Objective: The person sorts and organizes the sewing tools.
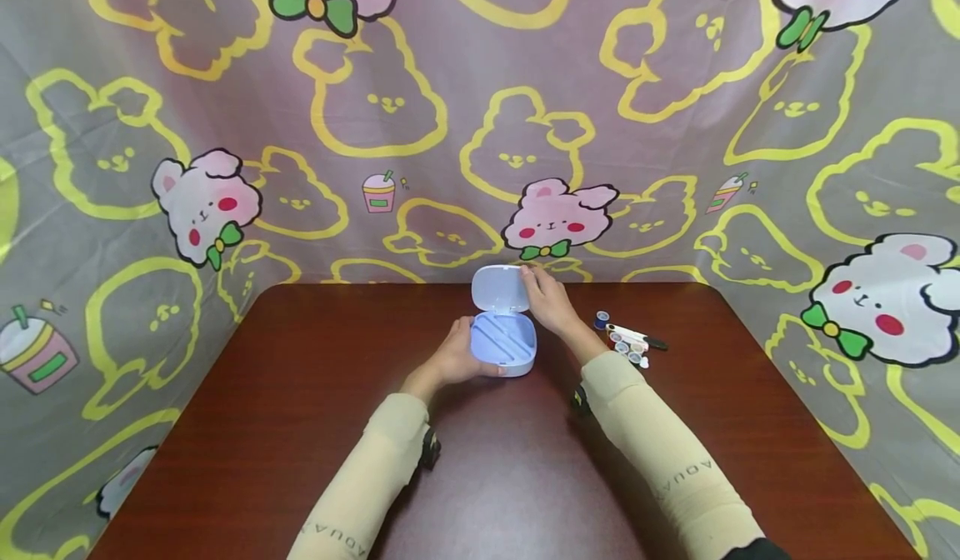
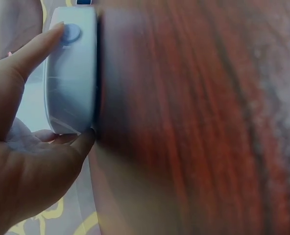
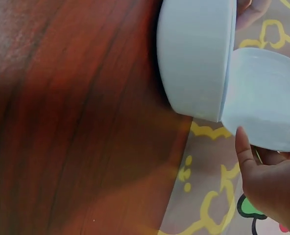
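Lid [image 1: 495, 287] edge in right hand [image 1: 551, 300]

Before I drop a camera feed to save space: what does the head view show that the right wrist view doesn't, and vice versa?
Only head: the ridged inside of the case, spool-like pieces and a black-and-white tool on the right.

Only right wrist: the case's right-hand outer wall, broadside.

Both: the case, its raised lid, the right hand holding it, part of the left hand, the table and patterned cloth.
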The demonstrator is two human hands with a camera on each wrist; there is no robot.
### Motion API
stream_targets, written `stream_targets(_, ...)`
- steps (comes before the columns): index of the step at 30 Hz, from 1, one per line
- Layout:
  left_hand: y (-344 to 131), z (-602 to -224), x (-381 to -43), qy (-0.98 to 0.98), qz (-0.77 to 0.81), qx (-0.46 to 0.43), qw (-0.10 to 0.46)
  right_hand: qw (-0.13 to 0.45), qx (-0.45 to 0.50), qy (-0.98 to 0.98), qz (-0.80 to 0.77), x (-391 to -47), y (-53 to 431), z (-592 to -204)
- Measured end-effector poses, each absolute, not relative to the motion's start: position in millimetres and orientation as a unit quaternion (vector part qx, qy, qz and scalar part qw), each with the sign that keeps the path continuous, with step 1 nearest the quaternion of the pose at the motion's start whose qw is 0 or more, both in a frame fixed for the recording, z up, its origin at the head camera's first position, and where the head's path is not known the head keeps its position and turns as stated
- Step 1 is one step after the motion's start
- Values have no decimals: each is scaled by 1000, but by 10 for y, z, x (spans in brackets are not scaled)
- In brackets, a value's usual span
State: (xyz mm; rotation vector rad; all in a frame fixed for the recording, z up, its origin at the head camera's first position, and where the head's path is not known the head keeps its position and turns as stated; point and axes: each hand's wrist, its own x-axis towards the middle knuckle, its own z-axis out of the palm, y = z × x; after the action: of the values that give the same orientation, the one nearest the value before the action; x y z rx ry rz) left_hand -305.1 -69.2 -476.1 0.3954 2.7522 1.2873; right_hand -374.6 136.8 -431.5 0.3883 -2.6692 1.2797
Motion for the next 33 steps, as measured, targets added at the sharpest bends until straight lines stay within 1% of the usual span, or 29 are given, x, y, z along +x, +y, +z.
stream_targets(10,-706,-4795,-3052,891,432,133,34,69,96,-890,440,-3772,1354,-4299)
stream_targets(23,-712,-4799,-3142,851,478,207,67,65,76,-893,439,-3831,1385,-4263)
stream_targets(29,-723,-4822,-3123,861,469,172,100,57,80,-897,430,-3809,1413,-4304)
stream_targets(33,-728,-4814,-3105,867,458,155,118,69,108,-911,391,-3774,1441,-4306)
